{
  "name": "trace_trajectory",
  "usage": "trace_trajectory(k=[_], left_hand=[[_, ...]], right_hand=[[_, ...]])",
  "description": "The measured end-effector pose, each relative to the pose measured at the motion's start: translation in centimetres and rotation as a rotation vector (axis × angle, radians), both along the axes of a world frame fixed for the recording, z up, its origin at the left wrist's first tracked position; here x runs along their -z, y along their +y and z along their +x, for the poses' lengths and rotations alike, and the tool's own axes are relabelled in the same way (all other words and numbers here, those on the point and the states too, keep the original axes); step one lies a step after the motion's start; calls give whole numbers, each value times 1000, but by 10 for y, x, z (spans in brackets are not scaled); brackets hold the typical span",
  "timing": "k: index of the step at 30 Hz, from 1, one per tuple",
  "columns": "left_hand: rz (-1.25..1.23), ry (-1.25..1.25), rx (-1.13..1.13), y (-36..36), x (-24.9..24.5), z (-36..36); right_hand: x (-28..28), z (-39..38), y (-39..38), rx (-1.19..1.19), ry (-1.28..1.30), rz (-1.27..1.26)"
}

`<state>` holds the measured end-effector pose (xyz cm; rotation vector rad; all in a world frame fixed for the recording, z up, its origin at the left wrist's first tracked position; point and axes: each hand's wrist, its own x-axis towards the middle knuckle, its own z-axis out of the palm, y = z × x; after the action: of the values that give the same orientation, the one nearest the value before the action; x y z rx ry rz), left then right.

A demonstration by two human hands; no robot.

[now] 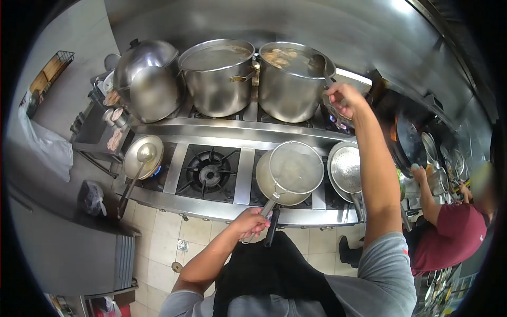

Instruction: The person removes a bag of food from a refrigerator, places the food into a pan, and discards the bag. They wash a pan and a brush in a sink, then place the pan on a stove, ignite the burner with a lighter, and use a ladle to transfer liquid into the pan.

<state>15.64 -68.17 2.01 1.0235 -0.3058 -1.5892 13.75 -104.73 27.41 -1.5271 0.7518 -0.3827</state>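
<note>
Strainer (296, 168) handle in left fingers (257, 224), ladle (317, 64) in right fingers (338, 96)

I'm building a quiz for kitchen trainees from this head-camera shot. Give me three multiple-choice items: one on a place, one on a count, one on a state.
1. Where does the mesh strainer sit?
A. On the bare burner
B. Over the saucepan at the front
C. Inside a back pot

2. How many large stockpots stand in the back row?
A. Two
B. Five
C. Three

3. What is the right hand doing?
A. Gripping the ladle in the rightmost stockpot
B. Lying flat on the counter
C. Holding a plate

Answers:
1 B: the left hand holds its handle and the mesh lies over the saucepan.
2 C: three stand side by side.
3 A: its fingers close round the ladle's handle.
</note>
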Motion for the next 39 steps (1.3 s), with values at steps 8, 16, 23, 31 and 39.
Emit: trace_trajectory(k=[8, 16, 23, 31, 39], left_hand=[[2, 6, -2, 1, -2, 2], [64, 5, -22, 4, -4, 6], [44, -6, -32, 6, -3, 13], [11, -42, 17, 4, -16, 27], [-20, -98, 41, 7, -29, 33]], right_hand=[[-30, -10, -25, -176, -700, 927], [-52, -15, -8, -204, -844, 1031], [-68, -34, 26, -217, -902, 1021], [-72, -84, 92, -284, -931, 998], [-15, -145, 178, -325, -928, 1019]])
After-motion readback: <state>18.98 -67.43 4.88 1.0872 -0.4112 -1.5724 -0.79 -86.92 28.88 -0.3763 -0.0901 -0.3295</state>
